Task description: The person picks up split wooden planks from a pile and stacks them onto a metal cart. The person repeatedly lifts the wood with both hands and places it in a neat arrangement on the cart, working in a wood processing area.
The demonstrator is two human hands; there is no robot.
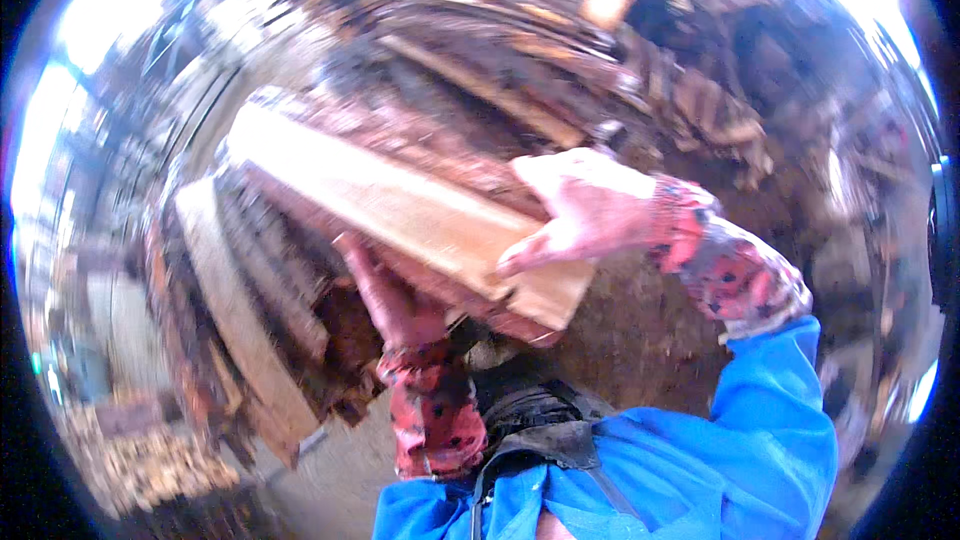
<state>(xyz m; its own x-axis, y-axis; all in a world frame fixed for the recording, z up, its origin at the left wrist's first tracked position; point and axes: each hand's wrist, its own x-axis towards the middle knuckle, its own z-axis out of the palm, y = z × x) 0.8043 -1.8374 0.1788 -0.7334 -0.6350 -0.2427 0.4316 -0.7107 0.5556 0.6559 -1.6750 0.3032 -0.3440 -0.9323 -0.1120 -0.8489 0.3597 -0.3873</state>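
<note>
A long, thick slab of wood [400, 199] slants across the middle of the head view. Its upper face is pale and sawn, and its lower side is reddish brown. My right hand [590, 208] grips the slab close to its right end, the thumb lying on the pale face and the fingers over the far edge. Against the near side, my left hand [392, 292] supports the slab from below; part of that hand is hidden under the wood. Patterned red sleeve covers and blue sleeves clothe my arms. Motion smears the picture.
Rough boards lie stacked at the left, among them a pale curved board [240, 305]. Beyond the slab rises a heap of long boards [480, 90]. A pile of small cut wood [160, 470] sits at the lower left.
</note>
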